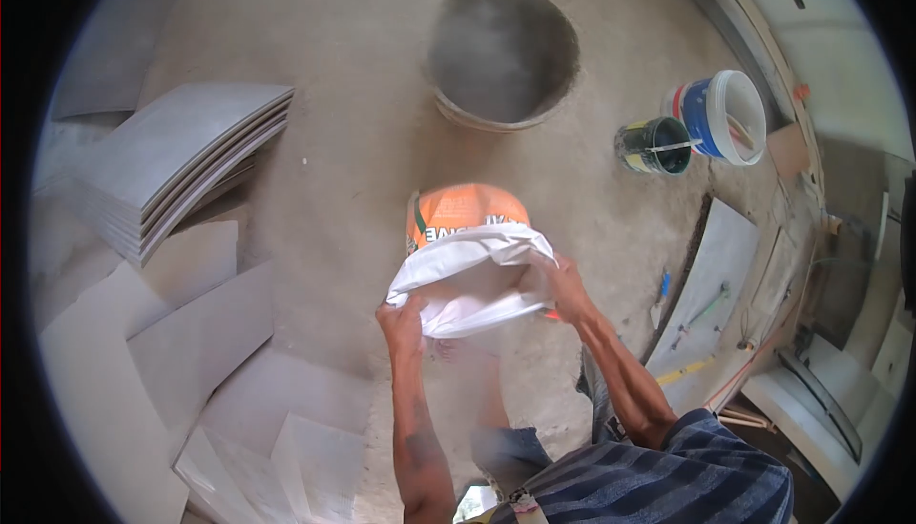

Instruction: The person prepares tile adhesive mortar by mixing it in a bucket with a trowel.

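Both hands grip the rolled-back white rim of an orange printed sack (472,207), whose mouth gapes toward me. My left hand (402,322) is closed on the rim's left side. On the right side, my right hand (567,287) is closed around the edge. Pale powdery material seems to lie inside, though its level is hard to make out. Just beyond the sack stands a large round tub (504,56) with a dark grey interior, hazy with dust. Lettering on the sack's front is partly covered by the folded rim.
Stacked large tiles (191,147) lie at left, with loose tiles (200,343) nearer me. At right stand a dark green bucket (656,147) and a white-and-blue bucket (735,118). A blue-handled trowel (661,297) lies beside a long tile piece (711,276).
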{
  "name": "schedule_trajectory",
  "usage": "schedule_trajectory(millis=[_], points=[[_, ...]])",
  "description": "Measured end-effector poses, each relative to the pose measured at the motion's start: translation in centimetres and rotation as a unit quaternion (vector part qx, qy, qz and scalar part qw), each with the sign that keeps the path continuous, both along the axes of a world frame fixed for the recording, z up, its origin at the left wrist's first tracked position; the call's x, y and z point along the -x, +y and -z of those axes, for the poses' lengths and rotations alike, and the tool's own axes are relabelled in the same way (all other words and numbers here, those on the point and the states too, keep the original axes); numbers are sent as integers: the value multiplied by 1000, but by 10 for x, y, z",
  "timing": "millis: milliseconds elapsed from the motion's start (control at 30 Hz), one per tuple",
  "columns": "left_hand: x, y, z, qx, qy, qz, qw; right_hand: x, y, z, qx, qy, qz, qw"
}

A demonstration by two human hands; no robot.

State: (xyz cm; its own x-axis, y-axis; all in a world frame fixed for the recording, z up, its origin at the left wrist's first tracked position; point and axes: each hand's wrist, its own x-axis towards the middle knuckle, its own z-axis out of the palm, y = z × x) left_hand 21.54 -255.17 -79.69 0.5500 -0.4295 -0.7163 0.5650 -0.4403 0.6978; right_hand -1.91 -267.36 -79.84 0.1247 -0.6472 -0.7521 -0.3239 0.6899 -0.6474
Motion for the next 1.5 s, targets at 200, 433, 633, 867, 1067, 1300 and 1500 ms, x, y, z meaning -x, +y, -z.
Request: schedule_trajectory(millis=[200, 433, 633, 867, 1067, 1300, 1500], points=[[45, -79, 27, -85, -29, 9, 996, 15, -88, 13, -27, 2, 9, 1000], [39, -133, -2, -289, -396, 266, 830, 14, -96, 19, 124, 224, -120, 959], [-22, -176, 16, -312, -279, 462, 782, 32, -135, 24, 268, 142, -283, 910], [77, -103, -22, -134, -531, 81, 833, 93, -104, -22, 172, 85, -216, 957], [327, 150, 183, -324, 18, 47, 945, 156, 26, -22, 37, 100, -226, 968], [439, 144, 299, -361, 46, 123, 923, 148, 103, 0, -20, 46, -558, 828], [419, 130, 317, -236, 150, 37, 959, 134, 133, -6, -79, 60, -617, 780]])
